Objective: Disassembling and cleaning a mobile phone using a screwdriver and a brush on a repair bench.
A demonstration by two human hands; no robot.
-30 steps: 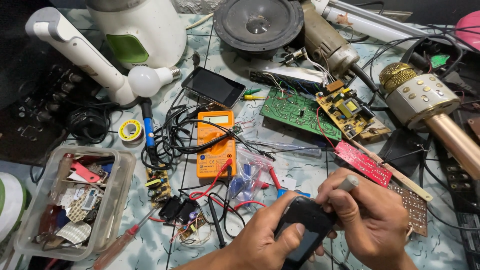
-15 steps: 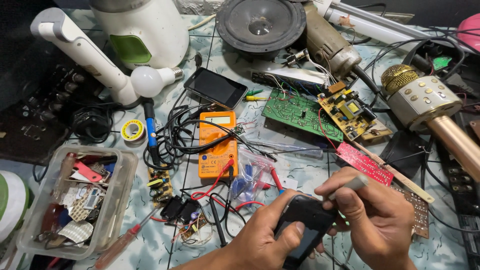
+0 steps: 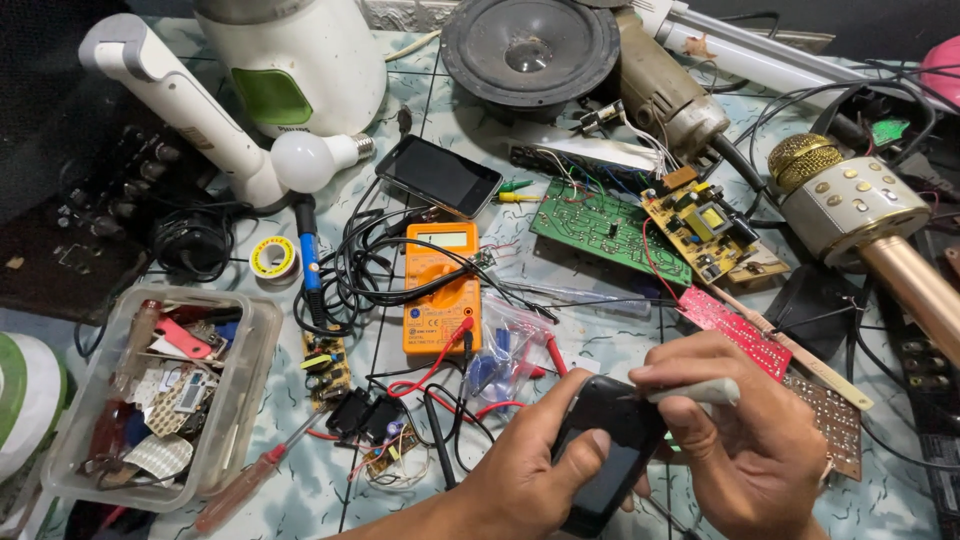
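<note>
1. Nearest to us, our left hand [image 3: 520, 480] is wrapped around a black mobile phone [image 3: 605, 450], thumb lying across its face, holding it just above the worktop [image 3: 600, 340] at the lower middle of the view.
2. Our right hand [image 3: 745, 440] is closed on a slim grey tool [image 3: 695, 392], pinched between thumb and fingers, its tip touching the phone's upper edge.
3. Just beyond the hands lie a small clear plastic bag [image 3: 505, 345] and red and black test leads [image 3: 440, 375].
4. To the left sits a clear plastic box [image 3: 245, 400] of odd parts, with a red-handled screwdriver [image 3: 250, 480] beside it.
5. Further on, an orange multimeter [image 3: 441, 290] lies among black wires; a red circuit board [image 3: 735, 325] is to its right.
6. Beyond these are a second phone [image 3: 438, 175], a green circuit board [image 3: 610, 230] and a gold microphone [image 3: 865, 215].
7. Farthest off stand a speaker cone [image 3: 530, 50] and a white appliance [image 3: 290, 60].
</note>
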